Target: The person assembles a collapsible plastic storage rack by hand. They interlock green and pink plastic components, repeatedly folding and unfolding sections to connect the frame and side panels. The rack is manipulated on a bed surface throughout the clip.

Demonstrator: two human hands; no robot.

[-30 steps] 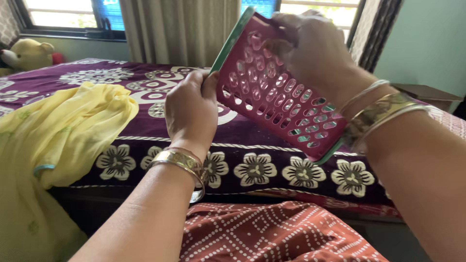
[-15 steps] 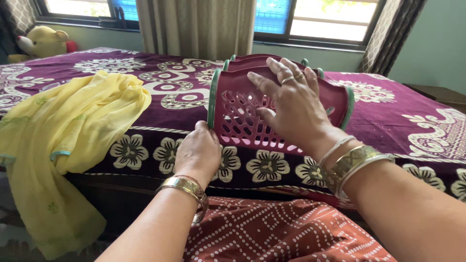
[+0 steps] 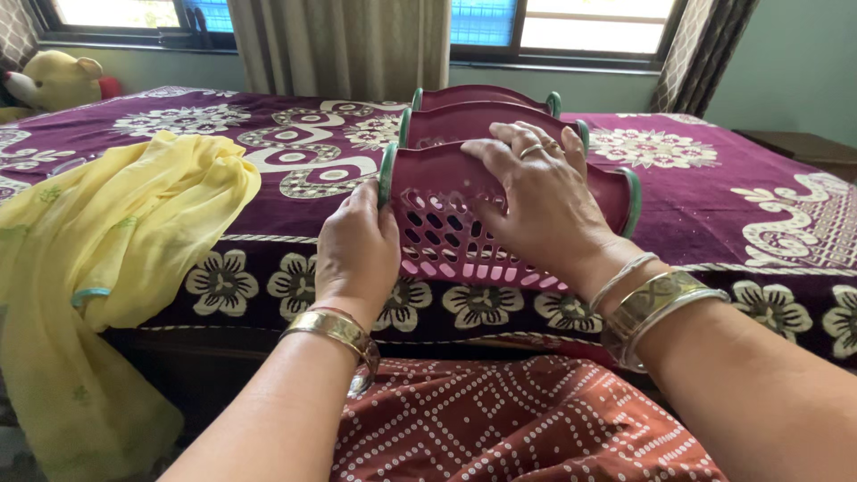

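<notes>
both hands on a maroon plastic basket [image 3: 446, 228] w/ green rims, lying on its side near the front edge of the bed [image 3: 714, 178]. left hand [image 3: 357, 250] is wrapped round the basket's left green rim, fingers curled over the edge, thumb side twd the camera — looks like it's bracing that end so the thing doesn't roll or slide. right hand [image 3: 540, 201] lies flat & spread over the top of the curved wall, palm down, fingers open rather than clenched — pressing it down onto the bedspread more than gripping. perforated side wall faces the camera below the right palm.

just behind it, 2 more baskets [image 3: 486, 112] of the same colour & make, also on their sides, rims lined up one behind another, close to or touching the front one; can't tell which.

yellow cloth [image 3: 116, 232] is heaped on the bed's left part & hangs off the front edge, well apart from the baskets. yellow stuffed toy [image 3: 54, 80] sits far left by the window. curtain [image 3: 339, 45] hangs behind the bed. rust dotted fabric [image 3: 518, 428] covers the person's lap at the bottom. metal bangles on both wrists.
</notes>
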